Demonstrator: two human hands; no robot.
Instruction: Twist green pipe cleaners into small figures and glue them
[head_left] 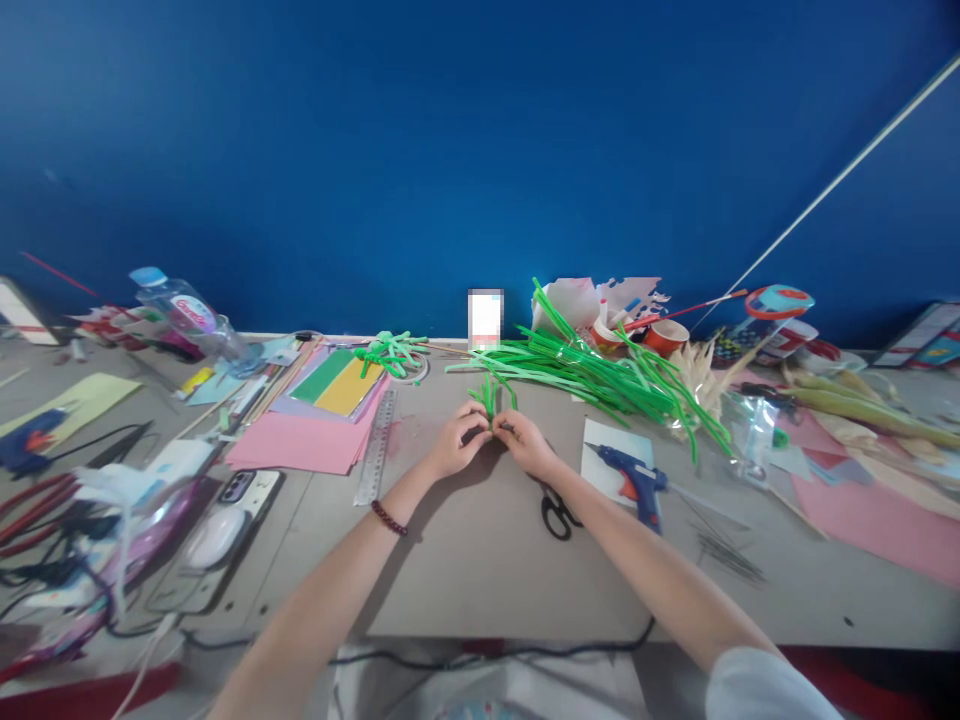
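At the middle of the table, my left hand point(455, 440) and my right hand point(526, 440) meet with their fingertips close together. Both are closed on the lower end of a small bunch of green stems point(489, 396), whose thin tips fan upward above my fingers. A large pile of green pipe cleaners point(600, 372) lies just behind, reaching to the right. Black-handled scissors point(557, 515) rest beside my right forearm, which partly hides them.
A blue glue gun point(636, 478) lies on white paper at the right. Left of my hands are a clear ruler point(374, 450), pink paper point(300, 442) and a phone point(217, 540). A plastic bottle point(191, 312) stands tilted at the back left.
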